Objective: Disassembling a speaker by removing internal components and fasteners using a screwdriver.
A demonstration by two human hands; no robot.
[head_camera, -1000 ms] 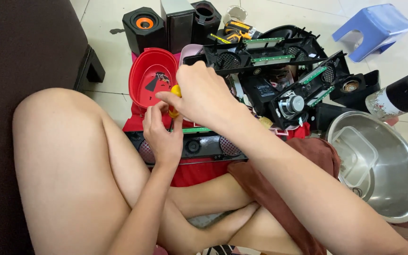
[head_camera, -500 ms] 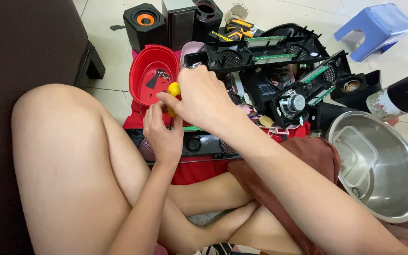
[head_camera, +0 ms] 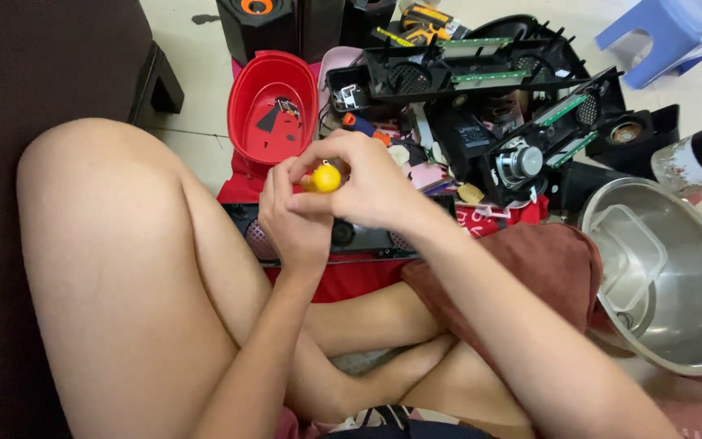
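Person seated cross-legged on floor, small yellow ball-shaped piece [head_camera: 325,178] pinched between fingertips of left hand [head_camera: 292,218] and right hand [head_camera: 365,183], held above black speaker panel [head_camera: 359,238], red bowl [head_camera: 273,106] just beyond, steel basin [head_camera: 676,276] right.

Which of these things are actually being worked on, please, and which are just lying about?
In hand:
small round yellow part, held by left hand and right hand
flat black panel beneath them

Lying about:
red plastic tub
steel bowl
blue plastic stool
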